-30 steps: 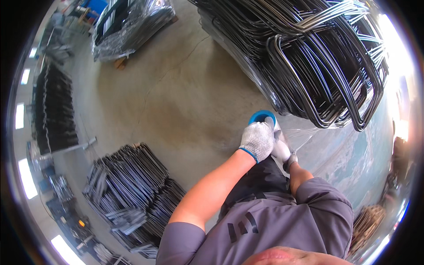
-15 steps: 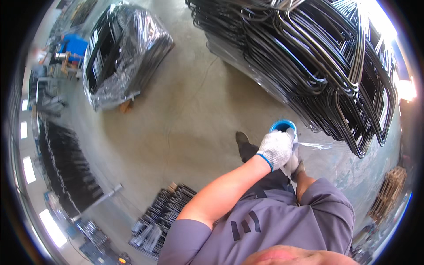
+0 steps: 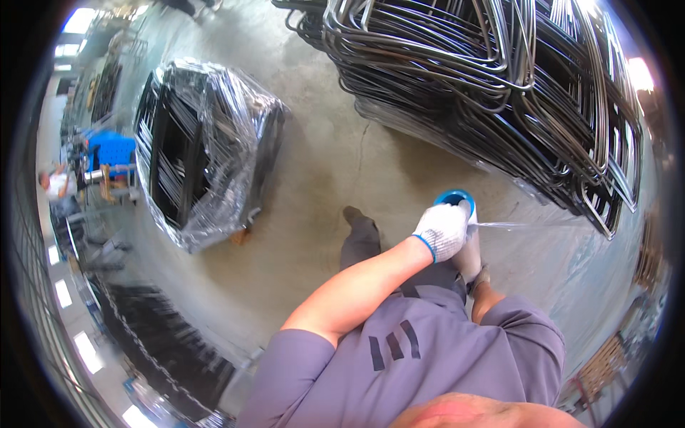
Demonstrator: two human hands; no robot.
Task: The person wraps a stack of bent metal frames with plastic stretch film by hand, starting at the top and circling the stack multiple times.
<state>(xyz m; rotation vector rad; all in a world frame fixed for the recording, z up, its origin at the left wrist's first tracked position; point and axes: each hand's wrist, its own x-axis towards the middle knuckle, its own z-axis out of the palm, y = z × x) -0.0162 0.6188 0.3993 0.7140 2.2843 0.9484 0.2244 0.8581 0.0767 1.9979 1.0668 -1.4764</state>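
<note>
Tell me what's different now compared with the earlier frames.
The view shifted: the film-wrapped stack sits lower in the picture, and the metal-frame stack at lower left has dropped out. One shoe has come into sight and moved left. The pulled film strand reaches farther right than just before. Nothing was let go: the gloved left hand and right hand still hold the stretch-film roll.

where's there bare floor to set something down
The widest free patch is concrete floor between the plastic-wrapped bundle and the bent-tube stack, ahead of the left shoe. A smaller one lies between the stretched film and right sleeve. It's crowded at the stack and around the left hand gripping the film roll.
</note>
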